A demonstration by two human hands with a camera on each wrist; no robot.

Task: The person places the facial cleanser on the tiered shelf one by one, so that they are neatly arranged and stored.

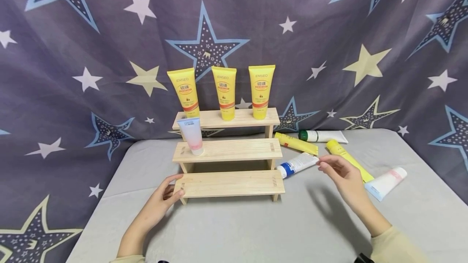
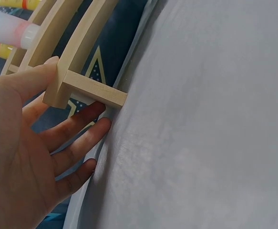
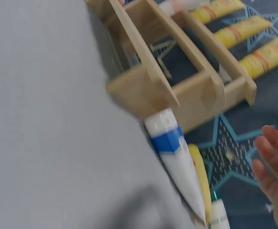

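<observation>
A three-tier wooden rack (image 1: 226, 184) stands on the grey surface. My left hand (image 1: 159, 203) grips the left end of its lowest board, thumb at the front edge and index finger behind; the other fingers are spread in the left wrist view. Three yellow tubes (image 1: 224, 92) stand on the top tier, caps down. A blue-and-pink tube (image 1: 191, 135) stands at the left of the middle tier. My right hand (image 1: 345, 180) hovers with bent fingers near the tail of a white tube with a blue band (image 1: 297, 164); nothing shows in its grasp.
Right of the rack lie a yellow tube (image 1: 296, 143), a green-capped white tube (image 1: 323, 136), another yellow tube (image 1: 349, 159) and a pale pink-and-blue tube (image 1: 385, 183). A star-patterned curtain (image 1: 310, 31) hangs behind the grey surface (image 1: 234, 230).
</observation>
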